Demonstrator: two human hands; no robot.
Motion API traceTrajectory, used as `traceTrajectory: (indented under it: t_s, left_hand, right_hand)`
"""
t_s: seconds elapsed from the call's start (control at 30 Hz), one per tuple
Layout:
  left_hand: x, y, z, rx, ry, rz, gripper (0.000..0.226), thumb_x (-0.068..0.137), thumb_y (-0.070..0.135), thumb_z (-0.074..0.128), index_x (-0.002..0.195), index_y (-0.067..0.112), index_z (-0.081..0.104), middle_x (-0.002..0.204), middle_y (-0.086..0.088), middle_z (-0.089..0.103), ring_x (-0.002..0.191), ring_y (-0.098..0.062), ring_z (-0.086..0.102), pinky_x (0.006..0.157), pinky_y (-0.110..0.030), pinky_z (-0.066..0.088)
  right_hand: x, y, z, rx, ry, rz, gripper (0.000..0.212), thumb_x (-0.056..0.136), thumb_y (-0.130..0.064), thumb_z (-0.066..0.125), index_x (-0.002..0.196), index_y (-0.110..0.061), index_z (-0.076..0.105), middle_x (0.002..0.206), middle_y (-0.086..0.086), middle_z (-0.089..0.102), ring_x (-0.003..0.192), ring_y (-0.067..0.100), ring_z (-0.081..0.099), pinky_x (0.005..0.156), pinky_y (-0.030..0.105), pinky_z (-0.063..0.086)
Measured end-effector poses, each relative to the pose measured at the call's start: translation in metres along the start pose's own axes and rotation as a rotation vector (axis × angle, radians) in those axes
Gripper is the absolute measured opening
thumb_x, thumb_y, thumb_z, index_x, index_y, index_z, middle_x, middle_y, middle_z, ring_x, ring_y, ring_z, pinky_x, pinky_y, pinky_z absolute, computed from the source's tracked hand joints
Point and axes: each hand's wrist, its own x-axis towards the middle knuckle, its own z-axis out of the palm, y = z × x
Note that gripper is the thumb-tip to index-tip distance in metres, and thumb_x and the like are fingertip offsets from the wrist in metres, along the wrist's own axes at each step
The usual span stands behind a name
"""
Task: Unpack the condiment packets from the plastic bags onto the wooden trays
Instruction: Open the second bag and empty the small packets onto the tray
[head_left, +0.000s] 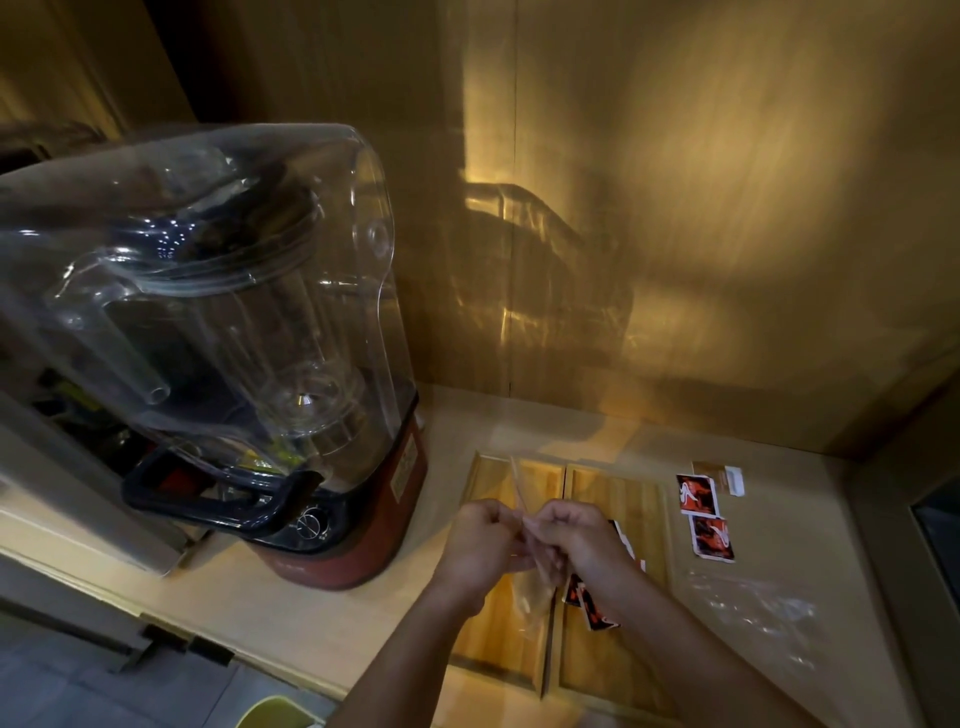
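Two wooden trays lie side by side on the counter: the left tray and the right tray. My left hand and my right hand meet above them, both pinching a clear plastic bag that hangs down between them. Red-and-black condiment packets lie on the right tray, partly hidden under my right wrist. Two more packets rest on the counter to the right of the trays.
A large blender with a clear sound cover and red base stands at the left. An empty crumpled plastic bag lies on the counter at the right. A small brown-and-white packet sits near the back wall.
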Motion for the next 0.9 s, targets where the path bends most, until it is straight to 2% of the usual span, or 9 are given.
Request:
traceTrajectory:
  t_s: [0.17,0.33,0.4,0.47,0.53,0.67,0.73,0.8,0.9]
  left_hand:
    - [0.003,0.002,-0.008,0.029,-0.062,-0.018,0.016,0.09,0.0,0.05,0.083,-0.005,0.062,0.072,-0.014,0.07,0.062,-0.016,0.07,0.06,-0.024,0.059]
    - [0.004,0.004,-0.011,0.173,-0.057,0.017,0.019,0.084,0.002,0.056,0.067,0.008,0.055,0.072,-0.015,0.067,0.066,-0.02,0.066,0.065,-0.033,0.059]
    - [0.001,0.005,-0.008,0.388,0.021,0.098,0.014,0.081,0.007,0.057,0.067,0.01,0.055,0.068,-0.014,0.068,0.061,-0.022,0.066,0.065,-0.04,0.059]
    - [-0.003,0.008,-0.008,0.698,0.106,0.195,0.011,0.081,0.015,0.054,0.072,0.009,0.055,0.073,-0.014,0.07,0.069,-0.027,0.068,0.065,-0.039,0.055]
    - [-0.006,0.008,-0.011,0.819,0.172,0.243,0.014,0.082,0.019,0.053,0.073,0.009,0.053,0.079,-0.015,0.069,0.075,-0.03,0.066,0.064,-0.038,0.051]
    - [-0.008,0.006,-0.013,0.772,0.305,0.24,0.019,0.083,0.022,0.054,0.068,0.012,0.047,0.074,-0.01,0.06,0.076,-0.029,0.063,0.061,-0.033,0.044]
    - [-0.008,0.002,-0.011,0.733,0.312,0.224,0.014,0.082,0.02,0.054,0.071,0.013,0.049,0.075,-0.008,0.061,0.074,-0.027,0.062,0.061,-0.032,0.044]
    - [-0.008,-0.003,-0.008,0.688,0.266,0.227,0.006,0.08,0.015,0.056,0.079,0.015,0.05,0.079,-0.007,0.065,0.074,-0.026,0.064,0.062,-0.036,0.05]
    - [-0.006,-0.009,-0.005,0.57,0.181,0.208,0.021,0.079,0.013,0.06,0.094,0.02,0.048,0.085,-0.003,0.066,0.08,-0.024,0.066,0.069,-0.039,0.055]
  right_hand:
    - [0.001,-0.001,0.001,-0.127,0.065,-0.044,0.031,0.084,0.001,0.051,0.055,-0.007,0.057,0.038,0.0,0.05,0.033,0.011,0.045,0.039,0.022,0.037]
    - [0.004,-0.003,0.004,-0.264,0.066,-0.08,0.036,0.084,-0.002,0.052,0.05,-0.014,0.056,0.034,-0.006,0.05,0.034,0.003,0.044,0.039,0.016,0.036]
    - [0.004,-0.001,0.007,-0.359,0.11,-0.125,0.039,0.084,-0.004,0.052,0.047,-0.018,0.052,0.038,-0.007,0.048,0.039,0.001,0.042,0.043,0.015,0.034]
    - [0.006,0.001,0.005,-0.475,0.201,-0.172,0.036,0.082,-0.007,0.055,0.048,-0.017,0.047,0.044,-0.007,0.042,0.044,0.004,0.038,0.046,0.02,0.032]
    - [0.01,-0.001,-0.004,-0.588,0.267,-0.184,0.031,0.079,-0.009,0.057,0.051,-0.015,0.046,0.048,-0.003,0.041,0.048,0.011,0.038,0.049,0.028,0.031]
    - [0.01,-0.006,-0.014,-0.823,0.243,-0.123,0.016,0.075,-0.018,0.061,0.062,-0.011,0.057,0.055,-0.002,0.05,0.054,0.015,0.047,0.05,0.028,0.033]
    - [0.009,-0.006,-0.011,-0.836,0.187,-0.112,0.006,0.074,-0.017,0.062,0.07,-0.015,0.059,0.062,-0.002,0.054,0.06,0.016,0.051,0.055,0.029,0.039]
    - [0.007,-0.007,-0.007,-0.857,0.118,-0.123,0.011,0.077,-0.017,0.064,0.081,-0.021,0.055,0.071,-0.002,0.056,0.067,0.016,0.054,0.06,0.031,0.042]
    - [0.006,-0.009,-0.002,-0.92,0.063,-0.172,0.022,0.083,-0.027,0.063,0.067,-0.027,0.049,0.063,-0.006,0.053,0.061,0.013,0.051,0.06,0.031,0.042]
